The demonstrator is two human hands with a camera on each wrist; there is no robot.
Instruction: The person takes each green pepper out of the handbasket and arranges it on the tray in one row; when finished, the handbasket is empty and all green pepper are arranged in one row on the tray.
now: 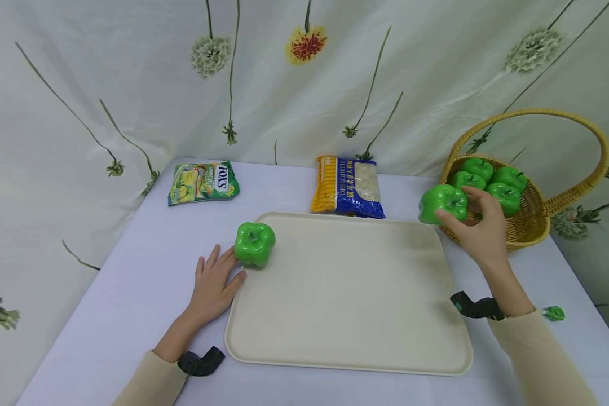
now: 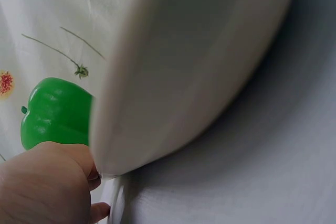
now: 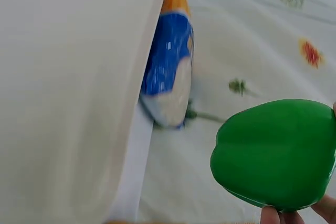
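My right hand (image 1: 481,226) pinches a green bell pepper (image 1: 442,204) between thumb and fingers, just left of the wicker basket (image 1: 538,225) and above the tray's far right corner. That pepper (image 3: 275,153) fills the lower right of the right wrist view. Several more green bell peppers (image 1: 507,197) lie in the basket. Another bell pepper (image 1: 254,244) rests at the far left corner of the cream tray (image 1: 350,293). With fingers spread, my left hand (image 1: 213,287) lies at the tray's left edge, fingertips close by that pepper; whether they touch it I cannot tell.
Behind the tray lie a blue and yellow pasta bag (image 1: 349,187) and, further left, a green FOX'S packet (image 1: 203,182). A small green object (image 1: 554,313) sits on the table beside my right sleeve. The basket's tall handle (image 1: 601,152) arches up at the right.
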